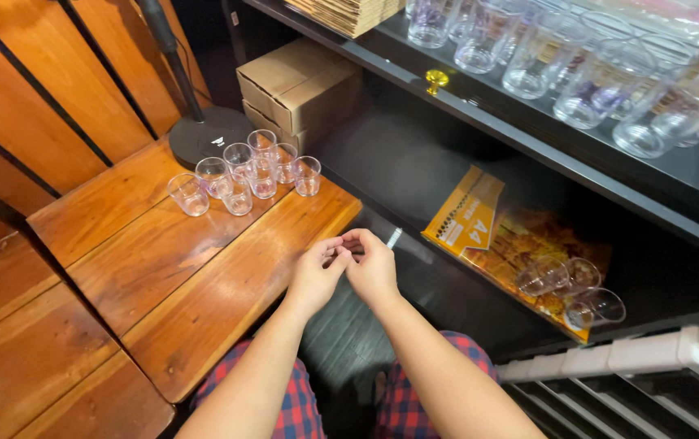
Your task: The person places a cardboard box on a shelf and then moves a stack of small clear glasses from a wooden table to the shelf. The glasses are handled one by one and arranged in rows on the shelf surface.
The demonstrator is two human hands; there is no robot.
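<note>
A shop or café storeroom: a dark shelf (479,114) of stacked clear cups (577,73), cardboard boxes (300,89), wooden counter (178,268).

- Pinching fingertips together, left hand (313,276) against right hand (372,268), just off the wooden table (162,268) edge.
- Standing clustered at eleven o'clock: small clear cups (243,172).
- Lying at three o'clock: two tipped cups (570,286).

My wooden counter (195,268) carries a cluster of small clear plastic cups (243,172) near its far edge, with a round black lamp base (207,134) just behind them. The black shelf (463,106) above holds rows of larger clear cups (577,65). Below, an orange paper pack (487,236) bears three tipped cups (569,289).
</note>
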